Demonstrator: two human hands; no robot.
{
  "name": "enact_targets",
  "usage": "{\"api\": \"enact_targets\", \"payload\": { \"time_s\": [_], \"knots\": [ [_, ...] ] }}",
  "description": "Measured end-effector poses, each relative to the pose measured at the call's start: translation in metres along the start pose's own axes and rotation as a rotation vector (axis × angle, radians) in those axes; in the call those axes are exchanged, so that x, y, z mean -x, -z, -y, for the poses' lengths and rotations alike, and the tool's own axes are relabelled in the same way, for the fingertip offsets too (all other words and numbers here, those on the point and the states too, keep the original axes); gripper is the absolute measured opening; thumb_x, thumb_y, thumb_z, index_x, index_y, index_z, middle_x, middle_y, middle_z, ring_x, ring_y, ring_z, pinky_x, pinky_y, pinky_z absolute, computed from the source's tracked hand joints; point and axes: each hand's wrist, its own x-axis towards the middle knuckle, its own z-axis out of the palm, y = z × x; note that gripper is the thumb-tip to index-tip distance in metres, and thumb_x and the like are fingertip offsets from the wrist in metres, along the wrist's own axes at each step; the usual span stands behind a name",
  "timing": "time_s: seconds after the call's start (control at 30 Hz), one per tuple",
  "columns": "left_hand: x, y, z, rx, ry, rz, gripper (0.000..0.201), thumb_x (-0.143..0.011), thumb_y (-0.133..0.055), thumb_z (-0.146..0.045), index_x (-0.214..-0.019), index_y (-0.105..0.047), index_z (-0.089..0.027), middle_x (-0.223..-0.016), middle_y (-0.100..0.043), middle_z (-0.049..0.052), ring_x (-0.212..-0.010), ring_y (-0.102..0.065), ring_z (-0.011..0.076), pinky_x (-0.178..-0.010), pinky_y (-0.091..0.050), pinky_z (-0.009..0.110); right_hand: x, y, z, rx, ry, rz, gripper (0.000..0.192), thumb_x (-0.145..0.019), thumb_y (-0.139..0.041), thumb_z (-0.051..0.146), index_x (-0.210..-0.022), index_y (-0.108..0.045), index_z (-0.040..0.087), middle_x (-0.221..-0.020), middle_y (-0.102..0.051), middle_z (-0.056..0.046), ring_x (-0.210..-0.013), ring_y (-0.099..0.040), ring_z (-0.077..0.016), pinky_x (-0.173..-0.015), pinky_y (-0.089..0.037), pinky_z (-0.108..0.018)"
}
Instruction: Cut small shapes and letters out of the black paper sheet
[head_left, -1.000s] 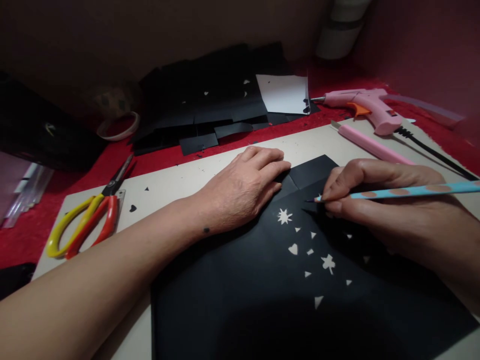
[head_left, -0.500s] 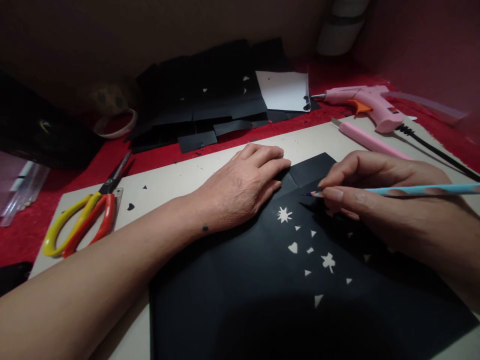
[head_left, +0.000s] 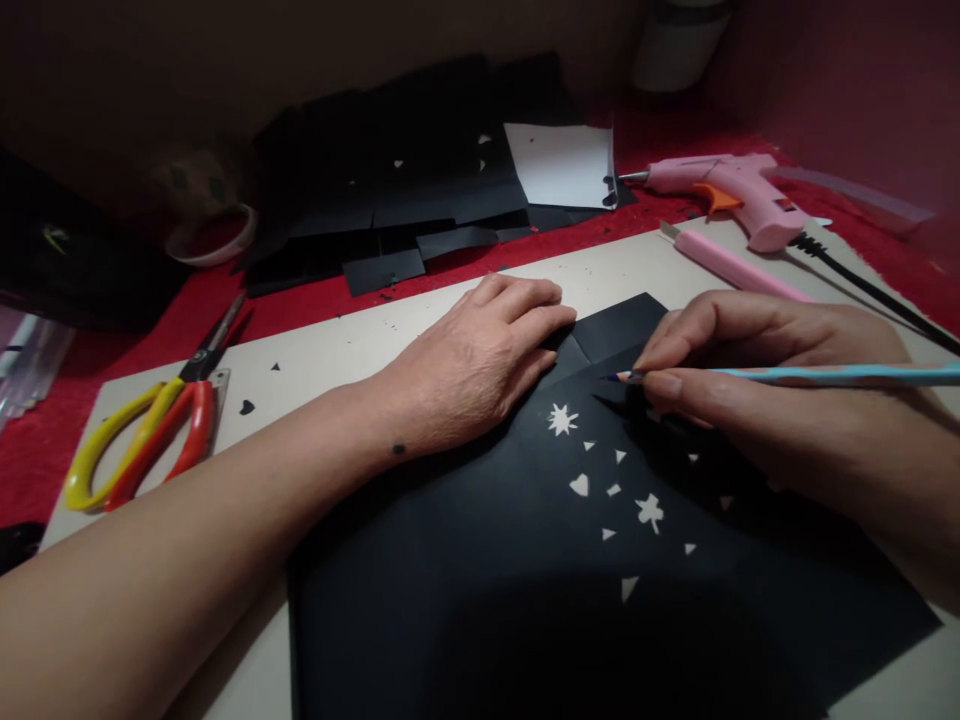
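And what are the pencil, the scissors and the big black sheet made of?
The pencil is probably painted wood: its blue coat stops at a pale cone behind the dark tip. The scissors have smooth, slightly shiny yellow and red handles, likely plastic, and dark grey blades, likely metal. The black sheet looks like matte paper or thin card: it is flat and barely shines.

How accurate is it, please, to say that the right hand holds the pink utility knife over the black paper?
It's not the utility knife: the head view shows the right hand holding a light-blue pencil over the black paper. The knife lies on the pale board.
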Motion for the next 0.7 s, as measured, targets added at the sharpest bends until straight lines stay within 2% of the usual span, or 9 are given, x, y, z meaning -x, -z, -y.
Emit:
{"api": "enact_targets", "payload": {
  "time_s": [0.17,0.33,0.47,0.63,0.7],
  "knots": [
    [0.000,0.000,0.001,-0.009,0.005,-0.001,0.040,-0.110,-0.046,-0.027,-0.144,-0.061,-0.011,-0.146,-0.063,0.017,-0.133,-0.056,0.0297,-0.115,-0.048,0.050,-0.001,-0.001,0.001,-0.010,-0.020,0.011,0.030,-0.071,-0.089,0.051,-0.071,-0.073,0.026,-0.054,-0.060,0.002,-0.038,-0.048,-0.0080,-0.029,-0.030,-0.018],
    [0.000,-0.001,0.000,0.008,-0.013,-0.019,0.040,-0.110,-0.047,-0.024,-0.142,-0.063,-0.006,-0.144,-0.065,0.020,-0.130,-0.058,0.0312,-0.113,-0.050,0.052,-0.005,0.002,-0.008,-0.009,0.040,0.032,0.023,-0.074,-0.089,0.041,-0.069,-0.073,0.026,-0.054,-0.062,0.003,-0.035,-0.052,-0.0084,-0.027,-0.029,-0.015],
    [0.000,-0.001,0.000,0.008,-0.004,-0.016,0.039,-0.110,-0.047,-0.022,-0.143,-0.062,-0.007,-0.145,-0.064,0.020,-0.131,-0.057,0.0308,-0.112,-0.051,0.052,-0.005,0.004,-0.013,-0.030,0.029,0.034,0.019,-0.076,-0.089,0.038,-0.073,-0.073,0.027,-0.052,-0.062,0.005,-0.034,-0.054,-0.0093,-0.025,-0.026,-0.015],
    [-0.001,-0.001,-0.001,0.011,0.006,-0.017,0.039,-0.110,-0.047,-0.023,-0.143,-0.062,-0.008,-0.146,-0.064,0.019,-0.132,-0.057,0.0303,-0.113,-0.051,0.052,-0.006,0.002,-0.012,-0.052,0.035,0.040,0.017,-0.075,-0.089,0.029,-0.076,-0.072,0.027,-0.054,-0.063,0.007,-0.034,-0.052,-0.0082,-0.027,-0.037,-0.018],
    [-0.001,-0.001,-0.001,0.017,0.009,-0.015,0.039,-0.110,-0.047,-0.022,-0.143,-0.062,-0.008,-0.145,-0.064,0.019,-0.131,-0.057,0.0301,-0.114,-0.051,0.051,-0.006,0.002,-0.011,-0.043,0.022,0.042,0.016,-0.077,-0.087,0.030,-0.075,-0.071,0.027,-0.052,-0.062,0.007,-0.032,-0.050,-0.0083,-0.025,-0.033,-0.018]
  ]
}}
